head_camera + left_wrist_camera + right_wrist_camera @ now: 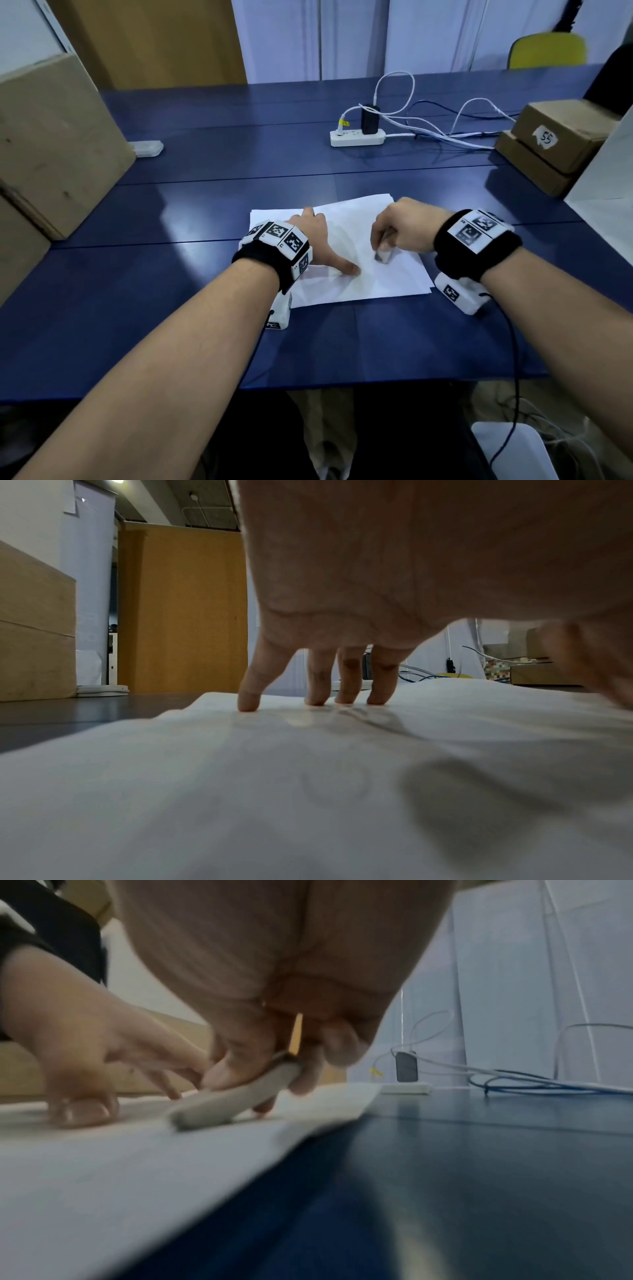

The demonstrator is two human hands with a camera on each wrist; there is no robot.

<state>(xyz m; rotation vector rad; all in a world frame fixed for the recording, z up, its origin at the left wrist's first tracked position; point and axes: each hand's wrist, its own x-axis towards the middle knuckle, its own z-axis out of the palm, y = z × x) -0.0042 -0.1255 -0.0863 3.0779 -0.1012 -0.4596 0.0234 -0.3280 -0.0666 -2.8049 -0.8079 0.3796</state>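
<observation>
The right hand (400, 224) has its grip clamped on a small grey-white block eraser (383, 255), tip down on the white paper sheets (342, 284) which the left hand (318, 240), fingers spread flat beside that grip, pins to the blue tabletop (205, 308); the rubbing looks midway, with faint marks seemingly left.

The sheets of paper (376, 281) are seen to be white and matt, faintly creased. The eraser (383, 256) is shown as dull grey-white rubber, darkened at its end. The desk (205, 212) is finished in smooth, glossy blue, and light is reflected on it. The boxes (561, 137) are made of matt brown cardboard. The power strip (356, 138) is moulded in smooth white plastic.
</observation>
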